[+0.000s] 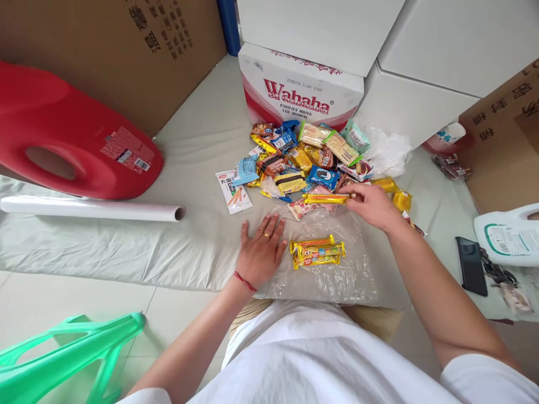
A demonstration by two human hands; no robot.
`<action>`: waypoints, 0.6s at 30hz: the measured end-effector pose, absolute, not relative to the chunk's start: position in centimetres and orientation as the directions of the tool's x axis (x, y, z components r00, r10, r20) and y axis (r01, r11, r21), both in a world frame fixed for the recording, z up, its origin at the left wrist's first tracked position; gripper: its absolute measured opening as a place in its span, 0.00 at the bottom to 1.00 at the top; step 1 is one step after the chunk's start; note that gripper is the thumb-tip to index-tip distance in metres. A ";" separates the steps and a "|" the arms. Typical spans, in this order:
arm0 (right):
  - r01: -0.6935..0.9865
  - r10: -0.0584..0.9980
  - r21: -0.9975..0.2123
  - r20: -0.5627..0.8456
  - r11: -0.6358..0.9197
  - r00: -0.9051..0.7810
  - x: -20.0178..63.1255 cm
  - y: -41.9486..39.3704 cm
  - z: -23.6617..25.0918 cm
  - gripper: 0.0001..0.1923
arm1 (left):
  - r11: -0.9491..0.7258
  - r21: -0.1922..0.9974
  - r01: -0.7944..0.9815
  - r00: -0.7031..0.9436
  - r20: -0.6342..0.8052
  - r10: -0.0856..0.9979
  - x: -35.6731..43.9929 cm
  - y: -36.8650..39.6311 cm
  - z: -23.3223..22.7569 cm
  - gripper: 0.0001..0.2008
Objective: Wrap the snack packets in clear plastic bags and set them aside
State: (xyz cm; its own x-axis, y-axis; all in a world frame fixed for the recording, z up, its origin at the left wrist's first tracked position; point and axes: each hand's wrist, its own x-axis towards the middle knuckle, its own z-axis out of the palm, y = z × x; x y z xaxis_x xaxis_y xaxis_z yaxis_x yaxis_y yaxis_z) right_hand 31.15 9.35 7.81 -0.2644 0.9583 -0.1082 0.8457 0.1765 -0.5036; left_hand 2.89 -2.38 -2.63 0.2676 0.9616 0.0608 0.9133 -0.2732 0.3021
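A: What lies on the white sheet [197, 140]?
B: A snack pile [307, 157], far, by the water carton [298, 92].
A: The hands?
B: Left hand [261, 249] flat, fingers spread, on the clear bag [324, 269]. Right hand [373, 206] pinches a yellow bar [324, 198] just above it.

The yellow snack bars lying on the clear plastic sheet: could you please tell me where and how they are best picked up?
Judging by their pose, take the yellow snack bars across their narrow width near the middle, coming from above. They lie flat and side by side, long axis left to right, on the clear plastic sheet. The left hand lies flat beside their left end, so a grip from the right side looks freer.
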 end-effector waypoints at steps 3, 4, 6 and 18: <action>0.729 0.924 -0.676 -0.205 0.106 -0.324 33.0 7.0 5.7 0.20 | -0.274 0.287 0.918 0.269 0.058 0.961 2.9 -2.4 -2.6 0.27; 0.703 0.907 -0.700 -0.203 0.130 -0.369 33.0 6.2 4.8 0.20 | -0.273 0.279 0.921 0.269 0.055 0.962 2.9 -2.4 -2.6 0.27; 0.679 0.861 -0.689 -0.159 0.254 -0.483 32.1 5.0 3.5 0.18 | -0.272 0.263 0.925 0.269 0.048 0.962 2.9 -2.4 -2.6 0.27; 0.589 0.591 -0.337 -0.110 0.734 -0.799 24.8 1.4 2.8 0.43 | -0.275 0.220 0.936 0.277 0.024 0.961 3.1 -2.2 -2.2 0.28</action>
State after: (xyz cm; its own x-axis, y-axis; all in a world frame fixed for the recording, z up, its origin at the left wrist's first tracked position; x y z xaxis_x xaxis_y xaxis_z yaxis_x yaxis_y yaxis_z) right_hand 24.85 1.42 2.80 -0.7992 0.5909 -0.1100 0.5893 0.7341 -0.3373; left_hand 3.14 -2.24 -2.22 0.2771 0.9605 0.0238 0.9357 -0.2754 0.2203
